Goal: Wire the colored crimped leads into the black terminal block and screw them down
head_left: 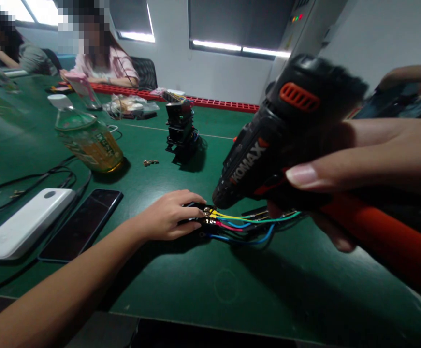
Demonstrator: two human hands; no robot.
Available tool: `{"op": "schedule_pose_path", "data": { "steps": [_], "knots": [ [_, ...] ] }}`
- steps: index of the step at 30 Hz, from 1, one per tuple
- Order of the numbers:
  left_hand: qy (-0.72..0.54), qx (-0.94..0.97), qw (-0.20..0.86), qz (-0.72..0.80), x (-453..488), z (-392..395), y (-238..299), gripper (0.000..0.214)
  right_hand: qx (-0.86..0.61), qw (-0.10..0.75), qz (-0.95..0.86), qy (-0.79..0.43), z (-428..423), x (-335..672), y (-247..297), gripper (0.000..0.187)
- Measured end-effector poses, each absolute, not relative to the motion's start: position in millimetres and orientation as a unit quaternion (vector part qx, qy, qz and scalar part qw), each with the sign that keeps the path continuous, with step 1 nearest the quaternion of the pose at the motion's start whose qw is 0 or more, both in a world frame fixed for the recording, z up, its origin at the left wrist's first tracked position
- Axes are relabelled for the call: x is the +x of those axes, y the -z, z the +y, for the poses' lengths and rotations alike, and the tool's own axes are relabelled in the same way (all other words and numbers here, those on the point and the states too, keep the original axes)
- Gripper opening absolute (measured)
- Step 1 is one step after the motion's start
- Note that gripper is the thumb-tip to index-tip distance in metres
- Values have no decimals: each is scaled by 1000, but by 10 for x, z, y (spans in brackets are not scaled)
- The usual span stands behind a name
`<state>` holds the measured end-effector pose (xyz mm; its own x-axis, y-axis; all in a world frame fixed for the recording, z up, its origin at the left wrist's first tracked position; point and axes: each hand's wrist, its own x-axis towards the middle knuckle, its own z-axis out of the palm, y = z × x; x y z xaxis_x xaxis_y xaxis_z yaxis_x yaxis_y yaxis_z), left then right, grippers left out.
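My right hand [355, 169] grips a black and orange KOMAX electric screwdriver [279, 140], held close to the camera with its nose pointing down and left. The tip sits at a small black terminal block [201, 215] on the green table. My left hand [168, 215] is closed over that block, pinning it down. Yellow, green, red and blue wires [246, 223] run from the block to the right, under the tool.
A white power bank [23, 222] and a dark phone [83, 222] lie at left among black cables. A tea bottle [87, 137] and a stack of black components [181, 130] stand further back. Two people sit at the far left; another arm [409, 75] shows at right.
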<state>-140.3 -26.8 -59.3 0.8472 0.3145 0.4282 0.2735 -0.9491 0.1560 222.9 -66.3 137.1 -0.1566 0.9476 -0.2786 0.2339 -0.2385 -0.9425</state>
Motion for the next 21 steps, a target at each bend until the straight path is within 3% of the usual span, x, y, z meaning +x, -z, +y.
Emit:
{"op": "schedule_pose_path", "data": {
  "steps": [2,4,11,21],
  "knots": [
    [-229,960,43,153,-1398,-278,588,23,-545,170,-598,-562,-668,2102,-1398,19],
    [-229,960,41,154,-1392,-286,582,24,-507,112,-660,-543,-688,1969,-1435,18],
    [-226,961,52,153,-1377,-294,559,24,-493,95,-714,-487,-728,1860,-1439,26],
    [-232,959,54,151,-1356,-311,533,24,-508,47,-641,-573,-659,2074,-1383,33]
  ]
}}
